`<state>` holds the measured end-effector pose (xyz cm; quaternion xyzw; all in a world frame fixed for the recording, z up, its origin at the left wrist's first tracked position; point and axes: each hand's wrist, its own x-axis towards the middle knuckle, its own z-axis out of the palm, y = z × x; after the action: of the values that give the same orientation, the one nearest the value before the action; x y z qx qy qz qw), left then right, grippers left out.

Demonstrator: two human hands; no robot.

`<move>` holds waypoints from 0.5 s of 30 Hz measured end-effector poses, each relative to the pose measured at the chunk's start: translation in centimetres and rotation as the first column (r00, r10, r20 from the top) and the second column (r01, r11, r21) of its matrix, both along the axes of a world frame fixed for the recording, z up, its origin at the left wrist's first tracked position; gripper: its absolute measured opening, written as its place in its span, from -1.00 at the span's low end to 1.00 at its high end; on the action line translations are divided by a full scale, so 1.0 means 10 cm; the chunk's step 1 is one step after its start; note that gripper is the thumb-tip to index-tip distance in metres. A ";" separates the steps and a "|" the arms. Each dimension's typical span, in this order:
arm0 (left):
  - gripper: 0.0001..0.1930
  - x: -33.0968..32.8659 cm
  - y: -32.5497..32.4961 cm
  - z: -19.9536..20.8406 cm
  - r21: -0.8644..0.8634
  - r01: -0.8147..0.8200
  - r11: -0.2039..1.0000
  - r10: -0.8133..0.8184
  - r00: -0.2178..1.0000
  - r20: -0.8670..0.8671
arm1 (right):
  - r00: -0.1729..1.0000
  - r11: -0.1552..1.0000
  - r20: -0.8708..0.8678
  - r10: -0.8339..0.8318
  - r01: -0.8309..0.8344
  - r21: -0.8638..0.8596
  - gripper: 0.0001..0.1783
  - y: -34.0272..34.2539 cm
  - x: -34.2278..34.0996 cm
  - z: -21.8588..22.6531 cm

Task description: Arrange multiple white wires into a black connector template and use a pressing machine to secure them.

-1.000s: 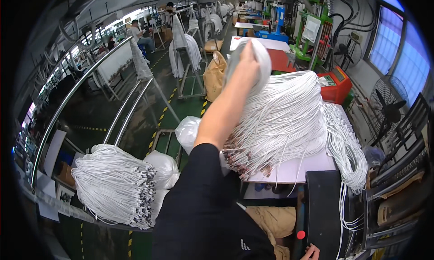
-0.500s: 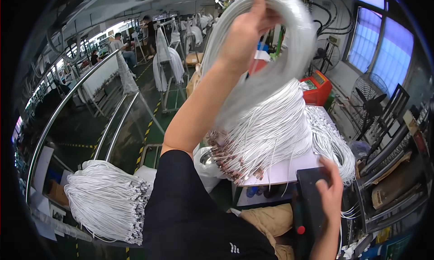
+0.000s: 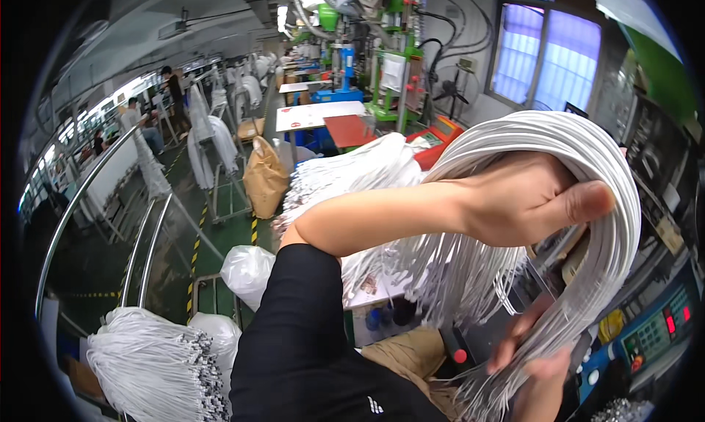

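A thick looped bundle of white cables (image 3: 617, 238) hangs in the air at the right. My left hand (image 3: 529, 202) reaches across through its upper loop, fingers wrapped round the cables and mostly hidden, thumb pointing right. Lower down, my right hand (image 3: 543, 363) is closed round the hanging strands near their loose ends, slightly blurred. Behind the bundle, a large heap of white cables (image 3: 360, 165) lies on a pale table (image 3: 374, 291), partly covered by my left forearm.
Another pile of white cables (image 3: 150, 359) rests at lower left beside metal rails (image 3: 150, 253). A brown sack (image 3: 264, 178) and a white plastic bag (image 3: 248, 271) stand on the floor. A control panel (image 3: 657, 341) is at lower right. Presses (image 3: 396, 77) stand at the back.
My left hand has brought the bundle down and right from high in the middle. My right hand, formerly apart with fingers spread, now closes round its lower strands. The view has turned rightward.
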<state>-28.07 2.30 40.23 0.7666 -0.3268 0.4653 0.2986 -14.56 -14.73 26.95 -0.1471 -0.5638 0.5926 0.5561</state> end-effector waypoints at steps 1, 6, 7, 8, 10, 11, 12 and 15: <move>-0.29 0.08 -0.07 0.04 -0.010 0.025 1.000 -0.026 0.998 -0.054 | 0.998 0.997 -0.035 0.056 -0.058 -0.044 -0.37 -0.18 0.11 -0.27; -0.31 0.57 -0.22 0.00 -0.083 0.113 0.990 -0.121 0.989 -0.091 | 0.773 0.826 0.524 -0.358 0.523 -0.208 -0.48 -1.24 -0.06 -1.11; -0.32 0.66 -0.25 -0.02 -0.104 0.150 0.983 -0.155 0.987 -0.042 | 0.794 0.809 0.486 -0.366 0.530 -0.255 -0.51 -1.31 -0.07 -1.11; -0.32 0.73 -0.30 -0.07 -0.116 0.165 0.980 -0.171 0.984 -0.045 | 0.811 0.789 0.448 -0.376 0.534 -0.303 -0.53 -1.38 -0.09 -1.10; -0.40 0.88 -0.42 -0.17 -0.119 0.174 0.978 -0.184 0.980 -0.080 | 0.831 0.739 0.359 -0.425 0.548 -0.393 -0.58 -1.47 -0.15 -1.11; -0.44 0.97 -0.46 -0.24 -0.126 0.183 0.975 -0.197 0.975 -0.107 | 0.836 0.707 0.306 -0.456 0.549 -0.446 -0.61 -1.52 -0.20 -1.14; -0.44 0.99 -0.48 -0.31 -0.152 0.211 0.966 -0.230 0.965 -0.123 | 0.836 0.670 0.258 -0.484 0.543 -0.506 -0.63 -1.63 -0.28 -1.14; -0.32 1.00 -0.40 -0.49 -0.309 0.122 0.943 -0.236 0.901 -0.363 | 0.788 0.544 0.132 -0.601 0.525 -0.655 -0.69 -1.84 -0.55 -1.10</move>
<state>-18.04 -1.67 35.30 0.7611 -0.2605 0.3124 0.5052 -20.04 -33.18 15.92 -0.4745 -0.2077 0.5485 0.6564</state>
